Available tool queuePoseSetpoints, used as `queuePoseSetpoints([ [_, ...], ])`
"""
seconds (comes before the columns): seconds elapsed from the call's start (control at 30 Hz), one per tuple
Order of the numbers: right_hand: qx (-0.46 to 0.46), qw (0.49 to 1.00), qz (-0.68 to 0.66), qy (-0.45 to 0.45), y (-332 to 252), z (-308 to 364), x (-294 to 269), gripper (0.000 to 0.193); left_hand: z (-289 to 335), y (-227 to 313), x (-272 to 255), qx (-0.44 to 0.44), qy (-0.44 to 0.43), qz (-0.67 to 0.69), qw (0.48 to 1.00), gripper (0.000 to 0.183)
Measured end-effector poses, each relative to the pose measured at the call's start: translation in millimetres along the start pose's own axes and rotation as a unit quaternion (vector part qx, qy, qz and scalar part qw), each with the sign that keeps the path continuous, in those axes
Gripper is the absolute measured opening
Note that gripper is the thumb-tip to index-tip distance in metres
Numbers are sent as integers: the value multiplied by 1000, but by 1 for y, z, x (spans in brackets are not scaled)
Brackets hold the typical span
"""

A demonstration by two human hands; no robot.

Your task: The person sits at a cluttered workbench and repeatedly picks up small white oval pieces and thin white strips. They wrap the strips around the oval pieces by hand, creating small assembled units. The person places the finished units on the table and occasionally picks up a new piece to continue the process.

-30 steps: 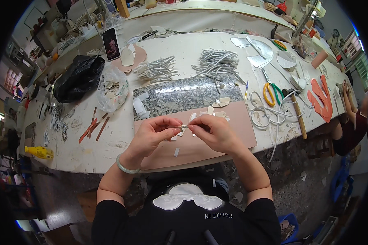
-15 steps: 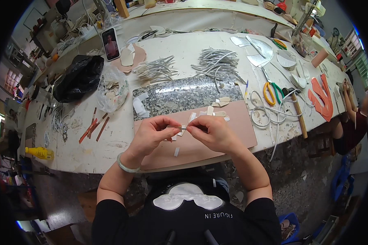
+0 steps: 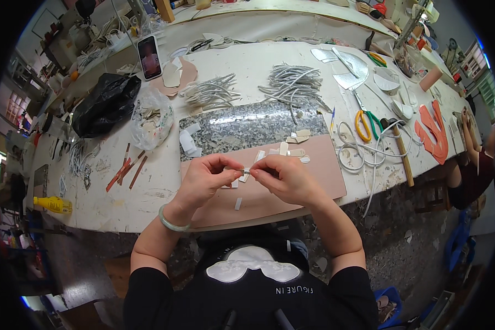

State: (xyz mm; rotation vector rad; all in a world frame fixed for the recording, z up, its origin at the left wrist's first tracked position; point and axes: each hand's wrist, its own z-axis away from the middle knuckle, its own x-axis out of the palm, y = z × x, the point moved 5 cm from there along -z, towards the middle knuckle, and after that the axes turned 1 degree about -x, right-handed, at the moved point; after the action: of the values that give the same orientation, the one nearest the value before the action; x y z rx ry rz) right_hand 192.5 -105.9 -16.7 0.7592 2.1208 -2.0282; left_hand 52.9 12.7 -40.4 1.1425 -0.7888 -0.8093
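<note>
Both hands meet over a pinkish-brown board and pinch one small pale strip between them. My left hand, with a pale bangle on its wrist, is closed on the strip's left end. Thumb and fingertips of my right hand close on its right end. The fingertips cover most of the strip, so its exact kind is hard to make out. Small white pieces lie on the board below the hands. Cream-coloured tabs lie beyond my right hand.
A speckled stone slab lies behind the board, with white pieces at its left. Two bundles of silvery cords are farther back. Scissors, white cord and a hammer lie right; bags and a phone left.
Almost nothing differs. Both hands keep their pinch on the small strip in the same place, and the view has shifted very slightly.
</note>
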Motion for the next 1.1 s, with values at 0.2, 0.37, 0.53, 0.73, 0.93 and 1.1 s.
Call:
queuePoseSetpoints([
  [0.2, -12, 998, 24, -61, -7, -5, 9, 21, 2, 1, 4, 25, -2, -16, 1000, 17],
  [0.37, -79, 996, 30, -25, -2, -5, 10, 17, 3, 3, 1, -34, -50, -38, 997, 25],
  [0.53, -81, 997, 18, -5, -12, 1, -6, 14, -3, -2, -30, -38, 48, -45, 997, 30],
  [0.73, -93, 995, 0, -19, 1, -1, -2, 18, 12, 0, -9, 207, 22, -499, 841, 22],
  [0.93, -78, 996, 13, -50, 9, 1, 7, 22, 11, -10, -16, -47, 33, 19, 998, 19],
  [1.1, 86, 987, -86, -106, 9, 1, 10, 18, 9, -14, -8, -70, -12, 127, 989, 25],
])
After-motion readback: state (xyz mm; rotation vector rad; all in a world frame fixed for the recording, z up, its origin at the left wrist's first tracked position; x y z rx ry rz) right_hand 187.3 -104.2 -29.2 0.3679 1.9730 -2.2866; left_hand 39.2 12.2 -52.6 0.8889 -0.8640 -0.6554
